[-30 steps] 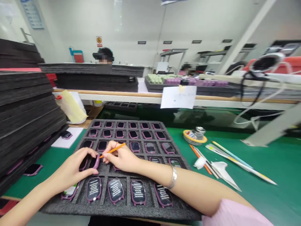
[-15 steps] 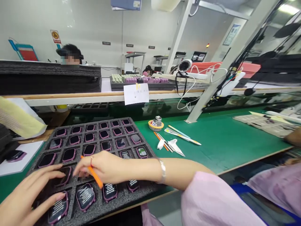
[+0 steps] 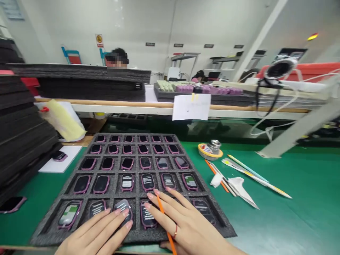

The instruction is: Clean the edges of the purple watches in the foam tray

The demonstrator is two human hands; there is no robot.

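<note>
A black foam tray (image 3: 60, 198) holds rows of smartwatches with purple cases, one per compartment. My left hand (image 3: 98, 230) lies with fingers stretched over the front row, its fingertips on a smartwatch (image 3: 122, 205) with a bright glare on its screen. Beside it, my right hand (image 3: 183, 219) has a thin orange stick (image 3: 162, 205) between its fingers. Its fingertips reach over another front-row smartwatch (image 3: 146, 216), whose screen shows lines of text. Some screens in the two nearest rows are lit with text or green and white blocks; the farther ones are mostly dark.
Right of the tray lie a small yellow-rimmed dish (image 3: 209, 153), several thin sticks and pens, and a crumpled white tissue (image 3: 240, 189). Black foam trays (image 3: 23, 131) are stacked at left. A shelf (image 3: 119, 106) crosses behind, with a person beyond it. A slanted post (image 3: 300, 131) stands at right.
The view has swung left. My right hand has drawn back from across the tray, still with the orange stick. My left hand has shifted right along the front row; both hands now lie side by side.
</note>
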